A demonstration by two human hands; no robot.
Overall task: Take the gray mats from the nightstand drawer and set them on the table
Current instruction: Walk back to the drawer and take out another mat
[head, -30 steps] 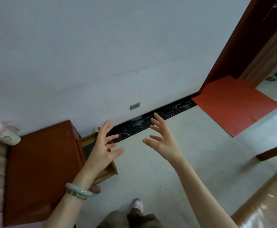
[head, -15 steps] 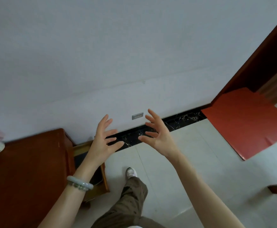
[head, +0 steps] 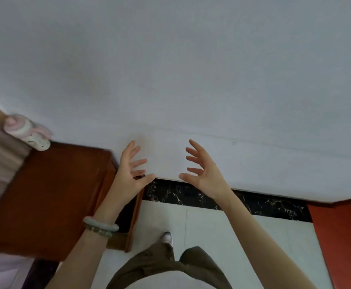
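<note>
- Two large surfaces fill most of the view: a plain pale grey wall (head: 170, 69) above and a white tiled floor (head: 222, 230) below, split by a black marbled skirting strip (head: 264, 203).
- A reddish-brown wooden nightstand (head: 51, 195) stands at the left against the wall; its open wooden drawer (head: 133, 217) juts out beside it, interior dark and mostly hidden behind the left forearm, so no gray mats can be made out.
- A red panel (head: 343, 236) covers the floor at the right edge.
- Both hands are raised empty, fingers spread: the left hand (head: 131, 172) just above the drawer, the right hand (head: 203, 174) apart from it.
- A pale green bangle (head: 100, 225) circles the left wrist.
- A pink-and-white plush item (head: 27, 131) sits at the nightstand's far corner.
</note>
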